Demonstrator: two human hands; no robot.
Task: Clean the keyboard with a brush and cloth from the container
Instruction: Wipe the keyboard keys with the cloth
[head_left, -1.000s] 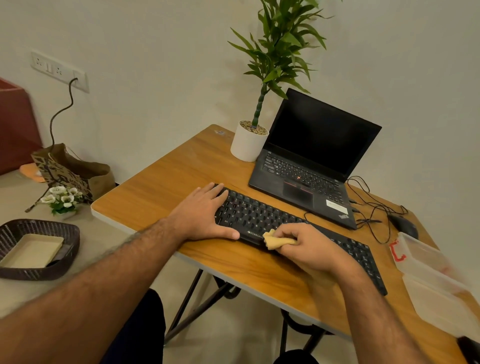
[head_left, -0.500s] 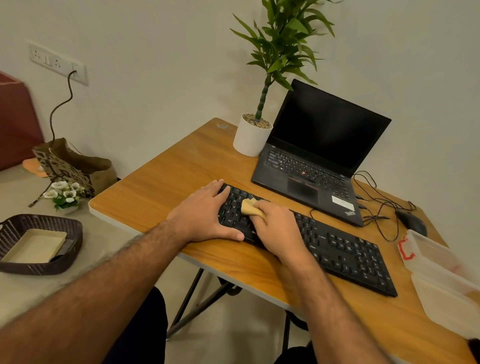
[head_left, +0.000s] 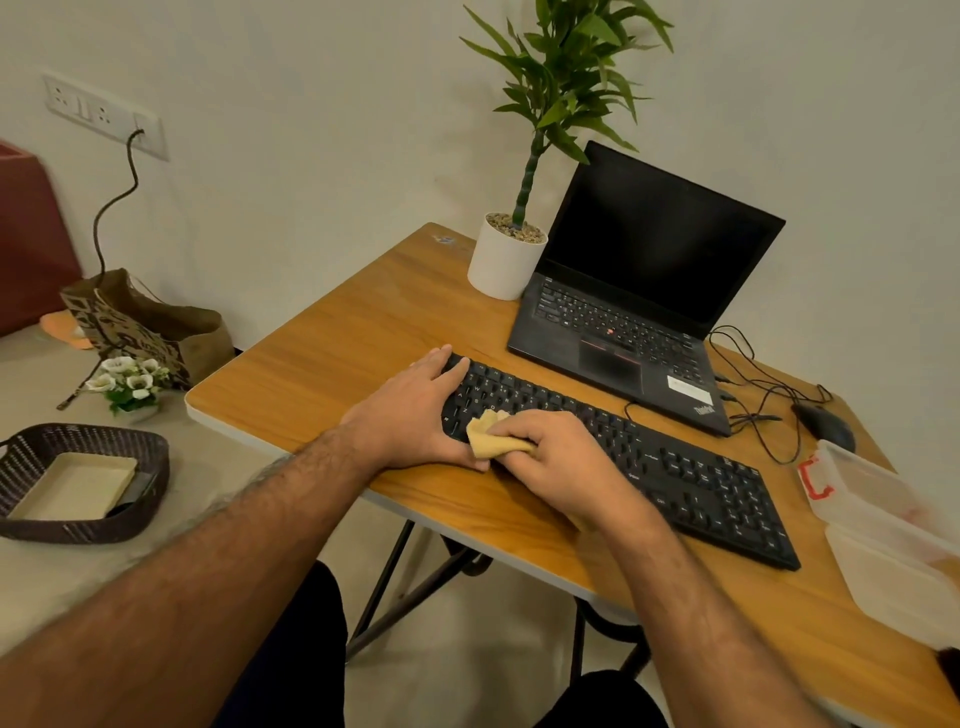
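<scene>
While the left hand (head_left: 415, 410) lies flat, palm down, across the left end of the black keyboard (head_left: 670, 467), the right hand (head_left: 558, 457) is closed around a small tan cloth (head_left: 491, 439). Left fingers are spread and straight, gripping nothing; the fingertips reach the keyboard's far-left corner and the thumb runs along its near edge. Right fingers are curled tight, the cloth bunched between thumb and fingers, with a wad poking out toward the left hand. The cloth sits on the keys at the keyboard's left part, just beside the left thumb, close enough that the 2 hands nearly touch.

The keyboard lies diagonally along the near edge of the wooden table (head_left: 332, 358), its right end pointing toward the near-right corner. Behind it, toward the far edge, an open laptop (head_left: 639, 312) with a dark screen. At the far-left corner, a white pot with a green plant (head_left: 511, 254), just beside the laptop. Right of the laptop, tangled black cables (head_left: 758, 400) and a dark mouse (head_left: 826, 423). At the right edge, a clear plastic container (head_left: 883, 525) with a red latch, lid off beside it; contents cannot be told. No brush can be made out.

Off the table to the left: a dark woven basket (head_left: 78, 483), small white flowers (head_left: 127, 382), a brown paper bag (head_left: 150, 325).
</scene>
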